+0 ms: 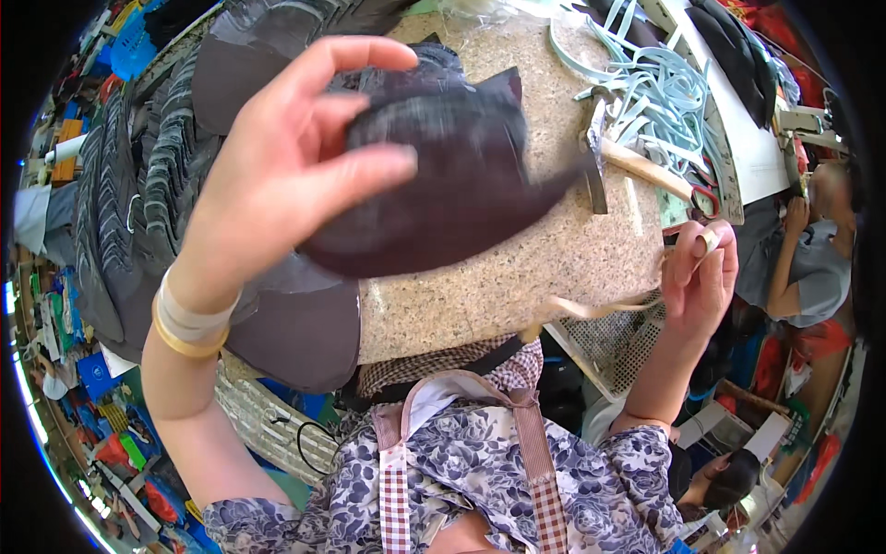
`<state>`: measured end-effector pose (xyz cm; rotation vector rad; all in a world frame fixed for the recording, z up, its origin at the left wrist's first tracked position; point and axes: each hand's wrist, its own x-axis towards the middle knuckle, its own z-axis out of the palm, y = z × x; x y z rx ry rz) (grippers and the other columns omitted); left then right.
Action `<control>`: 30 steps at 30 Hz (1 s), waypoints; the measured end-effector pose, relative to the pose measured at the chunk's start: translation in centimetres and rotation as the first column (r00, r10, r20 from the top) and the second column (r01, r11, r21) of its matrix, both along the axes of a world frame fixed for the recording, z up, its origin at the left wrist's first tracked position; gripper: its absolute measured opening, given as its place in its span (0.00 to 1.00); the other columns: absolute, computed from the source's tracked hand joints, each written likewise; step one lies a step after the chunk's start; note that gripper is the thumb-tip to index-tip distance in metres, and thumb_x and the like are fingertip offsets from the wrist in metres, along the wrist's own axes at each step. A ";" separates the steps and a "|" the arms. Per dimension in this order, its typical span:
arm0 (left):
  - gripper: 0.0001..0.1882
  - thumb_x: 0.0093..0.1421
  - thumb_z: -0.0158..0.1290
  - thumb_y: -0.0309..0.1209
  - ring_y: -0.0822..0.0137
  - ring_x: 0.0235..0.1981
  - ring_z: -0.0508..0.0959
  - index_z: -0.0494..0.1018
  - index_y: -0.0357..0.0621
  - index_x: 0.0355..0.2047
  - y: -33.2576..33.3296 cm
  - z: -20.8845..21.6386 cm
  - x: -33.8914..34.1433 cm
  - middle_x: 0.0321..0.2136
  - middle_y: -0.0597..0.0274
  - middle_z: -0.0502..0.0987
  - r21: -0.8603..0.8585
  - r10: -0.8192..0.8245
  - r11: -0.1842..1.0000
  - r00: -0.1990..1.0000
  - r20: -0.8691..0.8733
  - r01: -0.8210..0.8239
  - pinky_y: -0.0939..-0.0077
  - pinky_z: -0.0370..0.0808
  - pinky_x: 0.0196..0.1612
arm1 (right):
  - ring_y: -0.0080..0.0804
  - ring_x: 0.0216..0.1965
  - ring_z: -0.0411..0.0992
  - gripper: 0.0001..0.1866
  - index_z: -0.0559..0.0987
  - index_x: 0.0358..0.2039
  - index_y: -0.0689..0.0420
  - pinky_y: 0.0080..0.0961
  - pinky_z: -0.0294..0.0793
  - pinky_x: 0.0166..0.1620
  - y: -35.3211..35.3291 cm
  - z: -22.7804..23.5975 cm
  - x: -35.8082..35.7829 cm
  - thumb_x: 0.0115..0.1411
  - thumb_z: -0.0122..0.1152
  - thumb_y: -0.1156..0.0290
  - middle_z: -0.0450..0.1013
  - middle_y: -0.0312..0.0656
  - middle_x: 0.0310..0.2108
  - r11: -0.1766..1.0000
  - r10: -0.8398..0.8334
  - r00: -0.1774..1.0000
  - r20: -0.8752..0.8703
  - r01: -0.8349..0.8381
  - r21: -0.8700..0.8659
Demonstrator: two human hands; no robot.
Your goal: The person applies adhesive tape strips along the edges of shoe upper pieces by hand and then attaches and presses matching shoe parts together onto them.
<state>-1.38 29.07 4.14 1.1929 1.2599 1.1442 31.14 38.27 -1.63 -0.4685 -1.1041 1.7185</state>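
Note:
My left hand [277, 166] is raised over the work slab, thumb and fingers spread. Just beyond its fingertips is a dark brown-black cut piece of sheet material [452, 185], smeared by motion; its curved edge faces me and a pointed tip reaches right. The hand does not appear closed on it. At the slab's right edge, my right hand [701, 277] has its fingers pinched together on a thin cream strip [604, 307], which trails left along the near edge. Something pale wraps or sits at a fingertip.
Overlapping stacks of dark cut pieces [171, 138] cover the left side of the speckled stone slab [425, 319]. A wooden-handled hammer [646, 171], red-handled scissors [706, 201] and tangled light-blue strips [655, 88] lie right. Below hangs a white perforated basket [609, 346]. Another person [812, 249] sits at right.

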 end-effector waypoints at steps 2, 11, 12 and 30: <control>0.33 0.54 0.56 0.16 0.68 0.43 0.79 0.58 0.38 0.60 -2.8 -0.7 0.9 0.48 0.54 0.75 -0.038 -0.036 0.999 0.999 -0.035 0.035 0.78 0.75 0.45 | 0.18 0.12 0.66 0.06 0.77 0.29 0.64 0.11 0.59 0.13 -1.3 1.4 -0.7 0.61 0.52 0.78 0.74 0.44 0.25 0.998 0.033 0.953 0.301 -0.046 0.038; 0.34 0.53 0.59 0.20 0.63 0.37 0.83 0.60 0.44 0.60 -7.9 -7.2 3.1 0.35 0.55 0.82 -0.104 -0.009 0.994 0.923 -0.385 -0.034 0.74 0.75 0.39 | 0.25 0.18 0.72 0.05 0.81 0.34 0.62 0.22 0.69 0.21 -4.2 -1.8 -11.7 0.57 0.58 0.78 0.74 0.40 0.19 0.639 0.305 0.557 0.773 -0.721 0.268; 0.34 0.53 0.59 0.20 0.63 0.37 0.83 0.60 0.44 0.60 -8.0 -7.2 3.3 0.35 0.55 0.82 -0.110 -0.003 0.993 0.922 -0.387 -0.042 0.74 0.75 0.39 | 0.27 0.19 0.74 0.05 0.80 0.34 0.62 0.24 0.70 0.23 -4.4 -1.9 -12.2 0.57 0.59 0.77 0.75 0.41 0.19 0.611 0.276 0.571 0.773 -0.725 0.317; 0.18 0.52 0.55 0.18 0.56 0.41 0.72 0.75 0.37 0.45 -7.5 -5.9 2.0 0.42 0.54 0.76 0.141 0.016 0.976 0.596 -0.803 0.164 0.68 0.72 0.44 | 0.25 0.21 0.74 0.07 0.78 0.38 0.66 0.22 0.73 0.26 -4.4 -3.0 -7.4 0.62 0.54 0.78 0.73 0.39 0.21 0.744 0.355 0.470 0.808 -0.666 0.060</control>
